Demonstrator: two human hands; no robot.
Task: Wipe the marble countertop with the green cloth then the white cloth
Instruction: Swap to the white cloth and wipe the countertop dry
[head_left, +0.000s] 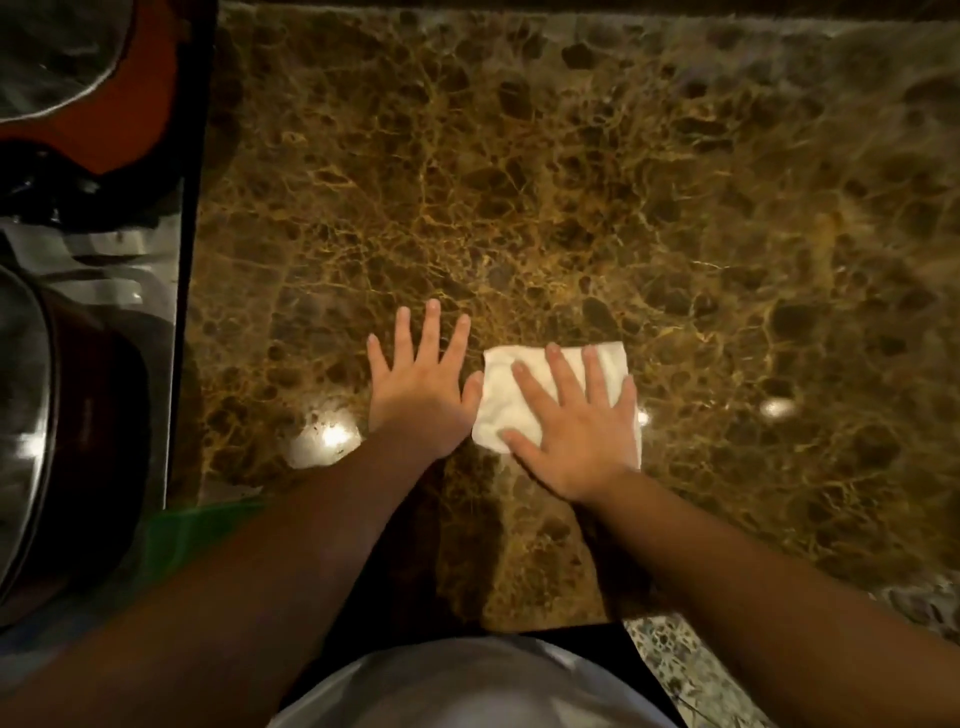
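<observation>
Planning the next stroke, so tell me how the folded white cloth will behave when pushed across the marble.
The folded white cloth looks soft and creased, so it will probably bunch without the right hand flat on it. The glossy brown marble countertop reflects lights, so it likely slides easily.

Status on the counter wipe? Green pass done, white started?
Looks like the second stage. The green cloth lies set aside at the counter's near-left edge, partly hidden under the left forearm. The right hand presses flat on the folded white cloth; the left hand rests bare on the marble countertop. Left: the rest of the white-cloth pass. How much has been wiped can't be judged from this frame.
</observation>
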